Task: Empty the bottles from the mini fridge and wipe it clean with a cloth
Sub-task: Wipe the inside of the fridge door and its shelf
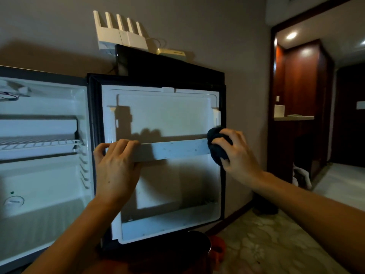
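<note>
Speckled white door rail (173, 150) under gripping left hand (116, 165); right hand (237, 153) clutching bunched dark cloth (217, 145).

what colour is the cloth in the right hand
Dark navy, almost black: the bunched cloth gripped by the right hand at the door rail's end, seen in the head view.

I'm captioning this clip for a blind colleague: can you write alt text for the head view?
A person's right hand presses a dark cloth against the right end of the rail on the open mini fridge door, while the left hand grips the rail's left end. The door shelves hold no bottles.
</note>
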Motion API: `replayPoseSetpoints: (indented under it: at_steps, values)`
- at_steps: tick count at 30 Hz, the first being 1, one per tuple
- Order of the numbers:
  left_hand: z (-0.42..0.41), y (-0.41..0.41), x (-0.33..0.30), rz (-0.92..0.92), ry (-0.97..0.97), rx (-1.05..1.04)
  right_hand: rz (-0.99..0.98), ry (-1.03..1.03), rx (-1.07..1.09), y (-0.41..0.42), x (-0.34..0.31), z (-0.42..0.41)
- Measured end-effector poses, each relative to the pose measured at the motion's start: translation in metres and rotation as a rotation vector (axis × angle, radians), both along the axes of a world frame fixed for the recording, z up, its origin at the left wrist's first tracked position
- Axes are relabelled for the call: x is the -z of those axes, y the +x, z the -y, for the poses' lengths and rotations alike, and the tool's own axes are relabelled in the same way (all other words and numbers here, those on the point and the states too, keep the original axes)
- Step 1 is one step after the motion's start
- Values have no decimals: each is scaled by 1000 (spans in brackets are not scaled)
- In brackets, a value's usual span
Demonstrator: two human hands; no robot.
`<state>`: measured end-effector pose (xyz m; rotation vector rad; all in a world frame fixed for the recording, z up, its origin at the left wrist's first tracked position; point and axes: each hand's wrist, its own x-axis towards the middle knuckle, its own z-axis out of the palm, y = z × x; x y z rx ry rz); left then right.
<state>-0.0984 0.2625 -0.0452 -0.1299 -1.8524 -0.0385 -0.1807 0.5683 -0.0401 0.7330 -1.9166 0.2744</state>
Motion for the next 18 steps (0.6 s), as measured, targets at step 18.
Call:
replayPoseSetpoints:
  at_steps: [18]
  values:
    - [2,-5,-1,59,23,58,-13,325,-28,-5,-22,-12]
